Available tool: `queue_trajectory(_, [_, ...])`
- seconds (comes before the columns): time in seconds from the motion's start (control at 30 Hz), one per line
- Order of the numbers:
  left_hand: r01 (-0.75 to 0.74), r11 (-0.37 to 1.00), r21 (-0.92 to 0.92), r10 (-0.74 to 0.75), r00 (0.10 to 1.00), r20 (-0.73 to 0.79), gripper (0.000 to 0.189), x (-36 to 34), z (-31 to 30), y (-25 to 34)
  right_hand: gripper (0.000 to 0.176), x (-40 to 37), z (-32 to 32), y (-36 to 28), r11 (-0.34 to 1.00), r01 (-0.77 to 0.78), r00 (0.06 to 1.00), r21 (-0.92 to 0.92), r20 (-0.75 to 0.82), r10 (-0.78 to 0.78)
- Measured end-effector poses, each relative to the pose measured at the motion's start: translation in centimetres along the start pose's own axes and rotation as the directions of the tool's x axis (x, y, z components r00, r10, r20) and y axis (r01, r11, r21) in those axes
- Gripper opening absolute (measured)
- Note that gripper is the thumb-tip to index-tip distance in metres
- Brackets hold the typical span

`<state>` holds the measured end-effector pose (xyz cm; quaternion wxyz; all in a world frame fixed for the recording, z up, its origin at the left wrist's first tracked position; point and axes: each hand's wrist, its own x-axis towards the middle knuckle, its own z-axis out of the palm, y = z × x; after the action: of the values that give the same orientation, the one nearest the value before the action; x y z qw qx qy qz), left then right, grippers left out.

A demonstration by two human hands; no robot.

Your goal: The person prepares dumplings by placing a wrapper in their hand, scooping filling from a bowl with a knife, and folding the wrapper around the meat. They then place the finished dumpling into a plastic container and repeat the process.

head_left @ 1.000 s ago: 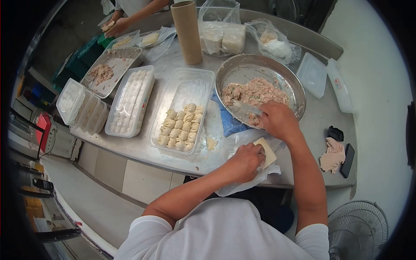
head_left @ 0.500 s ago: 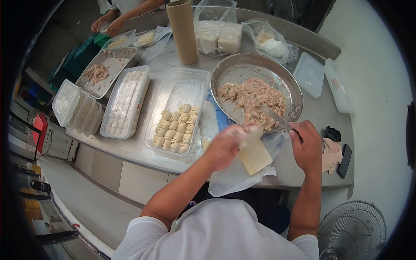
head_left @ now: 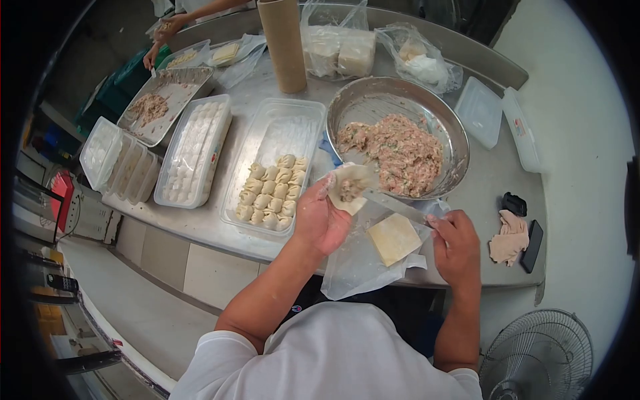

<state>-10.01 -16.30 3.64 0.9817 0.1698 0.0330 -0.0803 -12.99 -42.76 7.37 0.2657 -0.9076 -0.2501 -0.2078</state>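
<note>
On the fingers of my left hand [head_left: 325, 217] rests a pale dumpling wrapper [head_left: 345, 193] with a small dab of meat filling [head_left: 351, 189] on it. My right hand [head_left: 456, 245] is closed round the handle of a flat metal spatula [head_left: 400, 206], and its blade tip touches the filling. Beyond the hands, a round steel bowl [head_left: 463, 143] holds a large mound of minced meat [head_left: 410, 155]. Below the spatula, a stack of square wrappers [head_left: 394, 239] lies on a plastic sheet [head_left: 350, 270]. Left of my hand, a clear plastic tub [head_left: 275, 123] contains rows of folded dumplings [head_left: 268, 195].
Farther left are a filled, lidded container [head_left: 195, 152], stacked small boxes [head_left: 123, 163] and a metal tray [head_left: 189, 90] of meat, with a co-worker's hands [head_left: 160, 40] beside it. A cardboard tube [head_left: 283, 47] stands behind. A phone [head_left: 531, 247] and cloth [head_left: 510, 238] lie right.
A wrapper now lies spread on my left hand, raised off the stack. The spatula has come from the bowl to this wrapper, leaving filling on it. The co-worker's hands have moved to the tray.
</note>
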Motion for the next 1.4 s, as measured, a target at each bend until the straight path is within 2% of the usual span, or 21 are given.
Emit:
queue_trajectory(0.07, [-0.068, 0.996, 0.06, 0.075, 0.992, -0.105, 0.042, 0.1, -0.3, 0.1, 0.032, 0.3, -0.7, -0.7, 0.998, -0.042, 0.999, -0.048, 0.021, 0.043])
queue_trajectory(0.17, [-0.073, 0.99, 0.118, 0.088, 0.989, -0.121, 0.042, -0.1, 0.2, -0.3, 0.032, 0.9, 0.2, -1.9, 0.992, -0.021, 0.999, 0.126, -0.047, 0.027])
queue_trajectory(0.27, [-0.057, 0.993, 0.105, 0.064, 0.996, -0.064, 0.041, -0.3, 0.6, -0.8, 0.032, 0.8, 2.3, -1.5, 1.0, 0.028, 0.999, -0.006, 0.031, -0.028])
queue_trajectory(0.47, [-0.019, 0.992, -0.123, 0.04, 0.985, 0.169, 0.037, -1.8, 2.8, 1.0, 0.029, 1.8, 0.3, -2.3, 0.985, 0.04, 0.999, 0.17, -0.022, -0.037])
queue_trajectory(0.53, [-0.041, 0.931, 0.363, 0.094, 0.987, -0.13, 0.045, -1.2, 3.2, 0.8, 0.026, 1.9, -0.5, -3.0, 0.964, -0.053, 0.998, 0.262, -0.01, 0.057])
queue_trajectory(0.57, [-0.047, 0.932, 0.36, 0.1, 0.987, -0.13, 0.045, -0.9, 2.7, 1.0, 0.026, 2.0, -0.4, -3.1, 0.964, -0.047, 0.999, 0.262, -0.008, 0.051])
queue_trajectory(0.63, [-0.321, 0.422, 0.848, 0.081, 0.945, 0.317, 0.053, -0.6, 1.5, 1.2, 0.024, 1.7, -0.2, -3.2, 0.972, 0.007, 0.999, 0.235, 0.037, -0.016])
queue_trajectory(0.67, [-0.319, 0.424, 0.848, 0.082, 0.946, 0.315, 0.053, -0.8, 1.1, 1.0, 0.024, 1.5, -0.2, -3.3, 0.972, 0.006, 0.999, 0.235, 0.04, -0.015])
queue_trajectory(0.73, [-0.294, 0.075, 0.953, 0.261, 0.928, 0.266, 0.047, -1.1, 1.1, 0.8, 0.024, 1.4, -0.5, -3.4, 0.981, -0.038, 0.99, 0.188, 0.141, 0.012])
queue_trajectory(0.87, [-0.295, -0.039, 0.955, 0.168, 0.94, 0.297, 0.031, -1.2, 0.8, 0.8, 0.023, 1.5, -3.6, -2.8, 0.996, -0.016, 0.976, 0.086, 0.219, -0.003])
queue_trajectory(0.93, [-0.418, -0.149, 0.896, 0.274, 0.853, 0.444, 0.033, -0.6, 0.0, 0.6, 0.023, 1.4, -4.8, -2.3, 0.99, -0.032, 0.98, 0.136, 0.198, 0.005])
queue_trajectory(1.03, [-0.334, 0.025, 0.942, 0.262, 0.912, 0.316, 0.03, -0.7, 0.6, 1.3, 0.021, 1.5, -4.7, -2.8, 0.951, -0.225, 0.971, 0.211, 0.131, 0.2])
queue_trajectory(1.07, [-0.328, 0.022, 0.945, 0.277, 0.91, 0.309, 0.03, -1.0, 1.0, 1.3, 0.021, 1.3, -3.9, -2.6, 0.952, -0.214, 0.972, 0.218, 0.14, 0.187])
queue_trajectory(1.13, [-0.261, 0.202, 0.944, 0.235, 0.949, 0.212, 0.024, -1.4, 1.7, 0.4, 0.014, 0.3, -1.1, -1.6, 0.888, -0.323, 0.944, 0.326, 0.176, 0.279])
queue_trajectory(1.17, [-0.243, 0.176, 0.954, 0.212, 0.956, 0.204, 0.021, -1.5, 1.8, -0.1, 0.014, -0.1, 0.5, -1.6, 0.888, -0.317, 0.946, 0.334, 0.181, 0.27])
queue_trajectory(1.2, [-0.24, 0.172, 0.955, 0.217, 0.955, 0.201, 0.021, -1.4, 1.8, -1.4, 0.016, -0.3, 2.3, -2.3, 0.78, -0.404, 0.914, 0.477, 0.25, 0.32])
queue_trajectory(1.23, [-0.254, 0.551, 0.795, 0.187, 0.966, 0.179, 0.023, -1.4, 1.6, -3.0, 0.018, -0.3, 3.4, -3.4, 0.641, -0.484, 0.875, 0.596, 0.326, 0.358])
queue_trajectory(1.27, [-0.217, 0.838, 0.501, 0.149, 0.974, 0.172, 0.025, -1.5, 1.3, -4.1, 0.018, -0.1, 4.4, -4.8, 0.638, -0.485, 0.874, 0.598, 0.328, 0.358])
queue_trajectory(1.3, [-0.09, 0.89, 0.447, 0.01, 0.984, 0.179, 0.033, -2.1, 2.0, -4.3, 0.022, 0.5, 5.3, -6.3, 0.465, -0.478, 0.867, 0.746, 0.314, 0.386])
queue_trajectory(1.37, [-0.081, 0.856, 0.511, 0.004, 0.989, 0.149, 0.035, -2.4, 1.8, -4.7, 0.031, 0.1, 7.0, -6.3, 0.129, -0.446, 0.836, 0.886, 0.361, 0.413])
queue_trajectory(1.4, [-0.072, 0.817, 0.572, 0.002, 0.992, 0.123, 0.036, -2.3, 1.6, -4.7, 0.031, 0.2, 7.1, -6.3, 0.128, -0.446, 0.837, 0.886, 0.362, 0.411])
